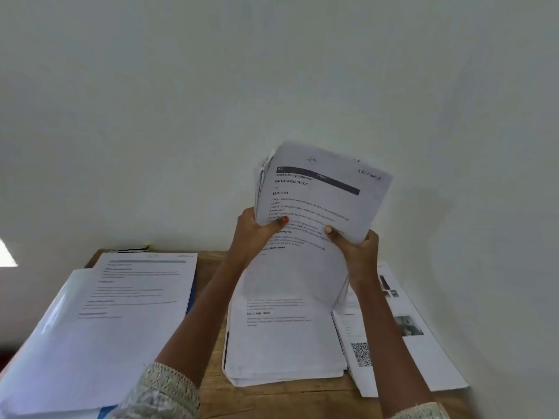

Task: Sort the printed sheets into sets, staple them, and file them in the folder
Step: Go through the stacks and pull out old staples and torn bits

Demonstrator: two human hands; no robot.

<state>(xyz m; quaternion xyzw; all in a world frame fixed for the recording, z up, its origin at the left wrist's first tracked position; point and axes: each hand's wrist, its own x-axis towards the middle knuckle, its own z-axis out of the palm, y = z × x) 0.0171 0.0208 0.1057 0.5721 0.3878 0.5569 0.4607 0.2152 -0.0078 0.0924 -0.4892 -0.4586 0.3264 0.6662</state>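
Observation:
I hold a thick bundle of printed sheets (317, 195) upright above the wooden table (272, 397). My left hand (252, 234) grips its left edge, thumb on the front page. My right hand (355, 246) grips its lower right edge. The bundle's bottom rests on a stack of printed sheets (284, 343) lying on the table. At the left a printed sheet (136, 285) lies on a transparent folder (60, 309) with a blue edge showing beneath.
More printed pages with photos and a QR code (402, 334) lie at the table's right, against the white wall (272, 71). A dark object with a yellow-green tip (133, 248) sits at the table's back left edge.

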